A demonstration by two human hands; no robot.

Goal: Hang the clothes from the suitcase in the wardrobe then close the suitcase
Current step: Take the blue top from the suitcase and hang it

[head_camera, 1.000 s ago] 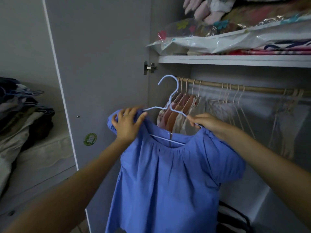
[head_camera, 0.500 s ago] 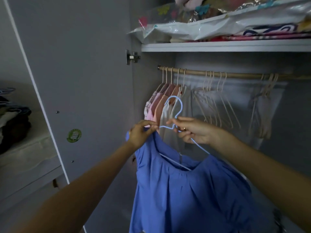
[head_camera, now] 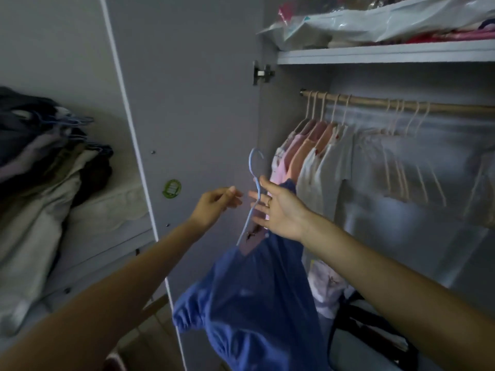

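1. Wardrobe is filling the right half of the frame, its grey door standing open at centre. Swinging the load wide could be knocking it against that door edge, since the garment is hanging just beside it.

2. Rail is running across the upper right, already crowded at its left end with pale and pink clothes. Forcing a hook in there could be dislodging a neighbouring hanger; the emptier stretch lies further right.

3. Blue dress is sagging at lower centre, well below the rail, bunched and apparently sitting crooked on its hanger. I judge it is at risk of sliding off one shoulder if lifted quickly.

4. Right hand is sitting at centre with fingers spread wide, the blue hanger only caught between them at the neck. That loose hold is letting the hanger twist, so the hook may be pointing away from the rail on arrival.

5. Left hand is hovering just left of the hanger with fingertips pinched together, holding nothing that I can see. With no second support, a slip would be dropping everything to the floor.
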